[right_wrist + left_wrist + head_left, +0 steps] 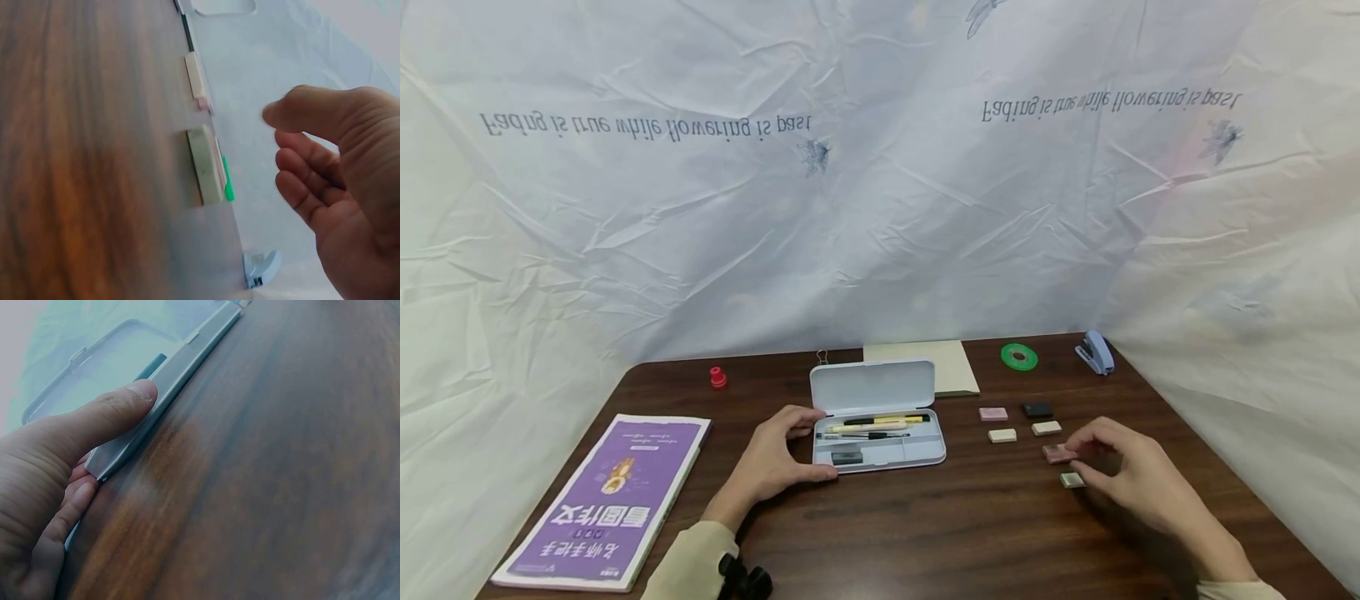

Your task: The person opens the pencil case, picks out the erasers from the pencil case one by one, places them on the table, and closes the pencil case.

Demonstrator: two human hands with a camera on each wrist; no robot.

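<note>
Pale grey plastic pencil case (880, 437) is lying open on the dark wood-grain table (925, 533), long axis running left to right, hinged lid (872, 386) standing up at the far edge. Smooth, rounded corners; pens and a dark eraser are sitting in its tray. Left hand (775, 462) is bracing the case's left end, thumb (106, 415) pressing along the near rim, fingers wrapping the far corner.

Right hand (1131, 471) is hovering over small rectangular erasers to the right of the case, fingers loosely curled and holding nothing, fingertips just beside a matte pink eraser (1058, 452) and a whitish eraser (1071, 480). Both are flat blocks, long axes roughly left to right.

Purple glossy booklet (610, 500) is lying at the table's left.
</note>
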